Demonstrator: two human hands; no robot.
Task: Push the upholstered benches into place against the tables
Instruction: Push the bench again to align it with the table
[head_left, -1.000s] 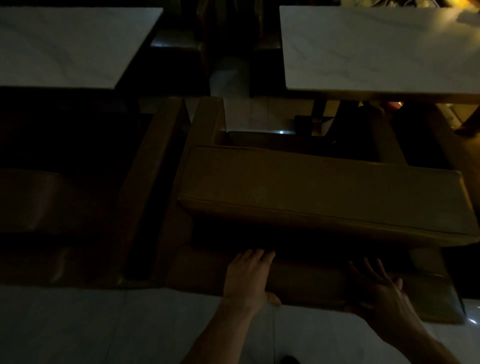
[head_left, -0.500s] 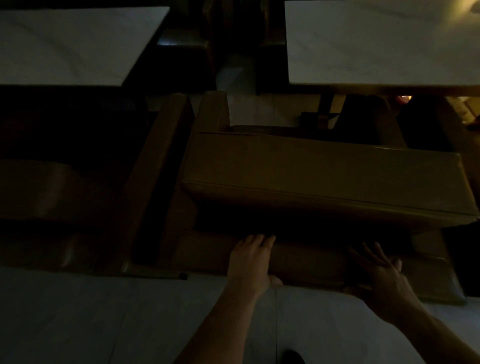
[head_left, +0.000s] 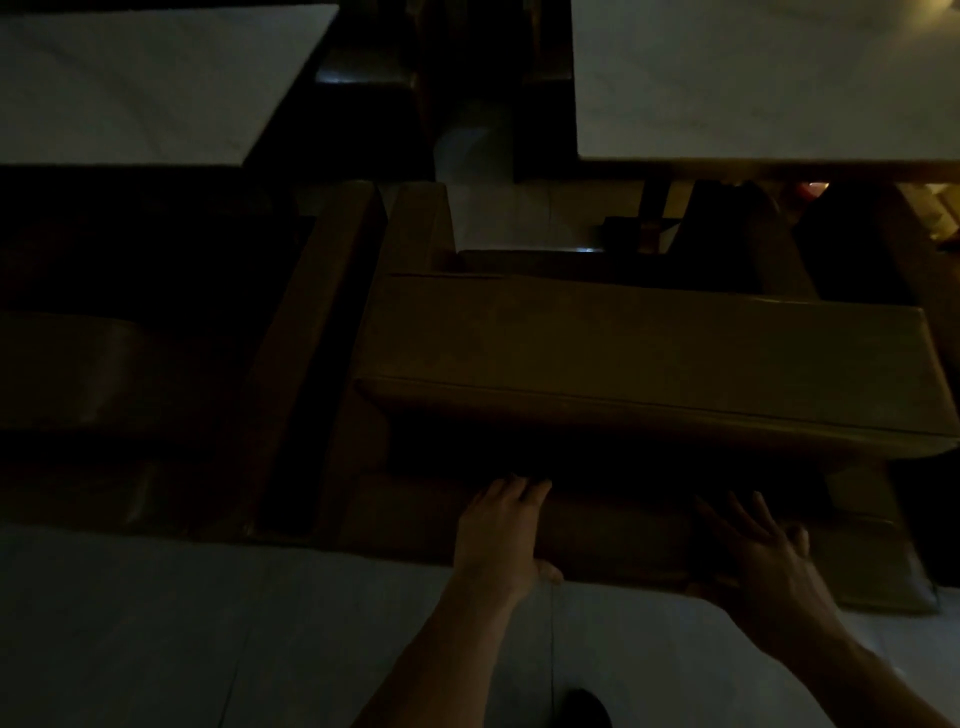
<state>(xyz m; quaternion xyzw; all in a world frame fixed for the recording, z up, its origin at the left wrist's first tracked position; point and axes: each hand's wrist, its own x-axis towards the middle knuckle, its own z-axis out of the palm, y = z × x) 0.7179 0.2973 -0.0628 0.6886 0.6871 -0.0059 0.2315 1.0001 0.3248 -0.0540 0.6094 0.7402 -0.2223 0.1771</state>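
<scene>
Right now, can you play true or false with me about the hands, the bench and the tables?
1. Both hands rest on the brown bench. True: the left hand and the right hand lie flat on its near edge.
2. The right hand is holding a cup. False: it is empty, fingers spread.
3. There are two pale tables. True: the left table and the right table.
4. The tables are covered with plates. False: the tops look bare.
5. The room is brightly lit. False: it is dim.
</scene>
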